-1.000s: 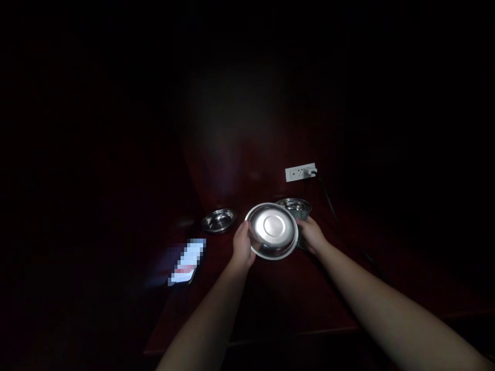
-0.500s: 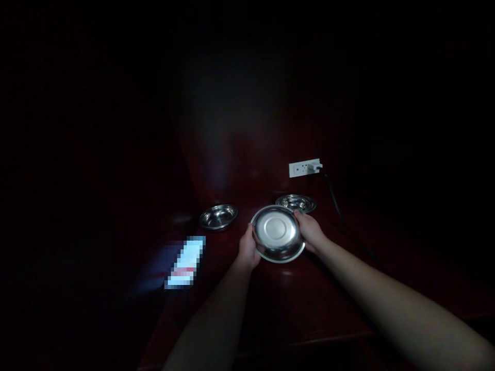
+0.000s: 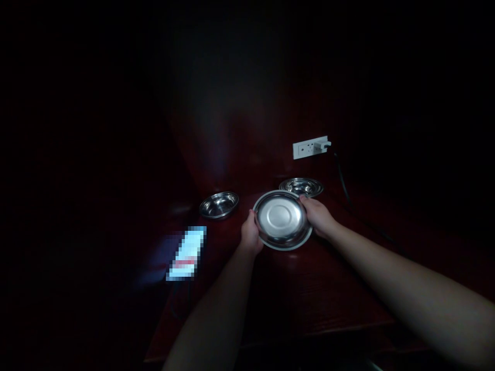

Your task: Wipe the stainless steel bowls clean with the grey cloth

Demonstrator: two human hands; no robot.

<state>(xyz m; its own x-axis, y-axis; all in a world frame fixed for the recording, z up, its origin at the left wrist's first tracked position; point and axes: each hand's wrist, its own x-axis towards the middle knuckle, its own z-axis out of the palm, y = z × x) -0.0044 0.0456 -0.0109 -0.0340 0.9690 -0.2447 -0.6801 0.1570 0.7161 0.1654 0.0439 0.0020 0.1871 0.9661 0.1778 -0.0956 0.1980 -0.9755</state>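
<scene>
A shallow steel dish (image 3: 282, 219) is held between both my hands just above a dark red wooden table (image 3: 309, 293). My left hand (image 3: 250, 236) grips its left rim. My right hand (image 3: 319, 215) grips the right rim, fingers curled over the edge. The dish faces up and looks level. The room is very dark.
A second steel dish (image 3: 218, 204) rests on the table to the left. A third steel dish (image 3: 301, 186) lies behind my right hand. A white power strip (image 3: 309, 147) with a plug and black cable sits at the back. A lit phone screen (image 3: 186, 253) glows at the left.
The dish was tilted with its inside facing me; it has come down flatter and lower toward the table. My hands stayed on its rim.
</scene>
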